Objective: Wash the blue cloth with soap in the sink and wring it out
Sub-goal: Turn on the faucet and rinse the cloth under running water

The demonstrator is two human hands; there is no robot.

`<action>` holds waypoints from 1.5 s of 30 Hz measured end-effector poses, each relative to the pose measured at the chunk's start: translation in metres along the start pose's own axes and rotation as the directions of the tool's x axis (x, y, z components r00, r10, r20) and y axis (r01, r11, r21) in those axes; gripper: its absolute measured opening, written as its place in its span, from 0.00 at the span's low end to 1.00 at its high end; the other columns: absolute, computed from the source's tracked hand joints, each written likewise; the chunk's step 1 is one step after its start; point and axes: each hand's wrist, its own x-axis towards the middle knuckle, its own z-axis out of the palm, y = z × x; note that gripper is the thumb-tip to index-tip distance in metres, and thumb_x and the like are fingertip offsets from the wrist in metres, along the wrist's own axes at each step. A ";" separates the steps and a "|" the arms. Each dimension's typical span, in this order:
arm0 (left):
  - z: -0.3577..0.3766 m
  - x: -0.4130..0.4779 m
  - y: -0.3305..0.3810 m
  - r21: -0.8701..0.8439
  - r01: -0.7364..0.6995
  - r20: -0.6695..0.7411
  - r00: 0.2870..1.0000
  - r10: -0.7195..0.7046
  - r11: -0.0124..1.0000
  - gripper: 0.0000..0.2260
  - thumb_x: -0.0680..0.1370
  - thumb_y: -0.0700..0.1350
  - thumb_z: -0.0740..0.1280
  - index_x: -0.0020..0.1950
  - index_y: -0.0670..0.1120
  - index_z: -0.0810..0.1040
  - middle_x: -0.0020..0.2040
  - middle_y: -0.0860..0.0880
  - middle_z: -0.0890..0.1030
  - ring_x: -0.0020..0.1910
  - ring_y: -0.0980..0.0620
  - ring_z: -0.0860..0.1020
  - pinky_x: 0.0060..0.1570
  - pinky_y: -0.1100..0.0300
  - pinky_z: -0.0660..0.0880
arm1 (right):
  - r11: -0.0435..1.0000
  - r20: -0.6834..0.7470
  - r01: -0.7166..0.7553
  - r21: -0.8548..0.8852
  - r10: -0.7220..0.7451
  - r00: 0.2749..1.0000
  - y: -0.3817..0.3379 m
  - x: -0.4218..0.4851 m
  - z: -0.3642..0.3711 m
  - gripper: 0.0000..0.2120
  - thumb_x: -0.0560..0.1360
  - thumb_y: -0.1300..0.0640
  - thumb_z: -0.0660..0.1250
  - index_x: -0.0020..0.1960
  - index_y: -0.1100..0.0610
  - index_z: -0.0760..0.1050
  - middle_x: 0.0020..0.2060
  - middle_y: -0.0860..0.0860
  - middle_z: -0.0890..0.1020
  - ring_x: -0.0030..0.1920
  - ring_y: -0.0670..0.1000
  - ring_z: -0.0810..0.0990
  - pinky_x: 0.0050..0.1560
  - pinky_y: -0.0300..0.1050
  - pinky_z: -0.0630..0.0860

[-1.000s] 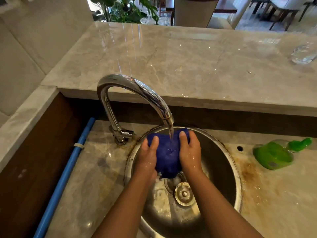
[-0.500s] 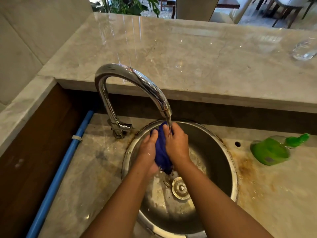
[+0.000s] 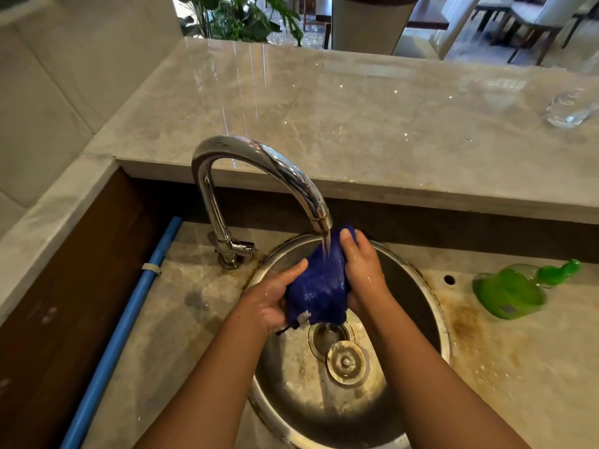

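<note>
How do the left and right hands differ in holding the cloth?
The left hand holds the cloth low on its left; the right hand holds it higher, on its right. The right thumb reaches the top by the stream; the left thumb lies mid-cloth. Both grip the cloth.

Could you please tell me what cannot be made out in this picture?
Head view: most fingers of the left hand and right hand, hidden behind the blue cloth they grip.
Head view: the glass, cut off by the right edge.
Head view: the green bottle, label too small to read.
Head view: the sink, near rim cut off by the bottom edge.
</note>
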 end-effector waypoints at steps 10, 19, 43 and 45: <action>0.004 0.010 0.010 0.105 -0.336 0.017 0.942 0.337 0.936 0.14 0.80 0.45 0.66 0.65 0.43 0.76 0.57 0.40 0.84 0.54 0.41 0.84 0.53 0.44 0.81 | 0.942 -0.114 0.121 -0.314 -0.164 0.980 0.007 0.001 -0.010 0.11 0.82 0.47 0.60 0.54 0.52 0.76 0.48 0.52 0.82 0.50 0.53 0.81 0.60 0.62 0.77; 0.029 0.019 -0.009 0.424 -0.542 -0.252 0.699 0.669 0.726 0.16 0.81 0.56 0.62 0.56 0.44 0.78 0.46 0.44 0.84 0.48 0.41 0.82 0.52 0.46 0.79 | 0.849 -0.042 0.421 -0.318 -0.456 0.889 0.018 -0.041 0.027 0.08 0.82 0.56 0.63 0.44 0.55 0.75 0.35 0.45 0.80 0.33 0.43 0.76 0.35 0.38 0.74; 0.041 -0.002 -0.018 0.243 -0.394 -0.234 0.863 0.447 0.887 0.17 0.81 0.62 0.56 0.51 0.54 0.79 0.47 0.49 0.83 0.47 0.48 0.82 0.53 0.47 0.79 | 0.851 -0.099 0.278 -0.445 -0.355 0.930 0.029 -0.021 0.025 0.12 0.81 0.55 0.64 0.40 0.55 0.72 0.31 0.49 0.77 0.30 0.42 0.74 0.33 0.36 0.71; 0.037 -0.007 -0.021 0.229 -0.411 -0.144 0.882 0.448 0.883 0.09 0.82 0.56 0.60 0.50 0.56 0.77 0.45 0.53 0.83 0.45 0.51 0.82 0.51 0.46 0.79 | 0.890 -0.186 0.182 -0.419 -0.280 0.942 0.032 -0.008 0.019 0.12 0.82 0.53 0.63 0.40 0.54 0.72 0.33 0.49 0.77 0.30 0.41 0.73 0.36 0.39 0.71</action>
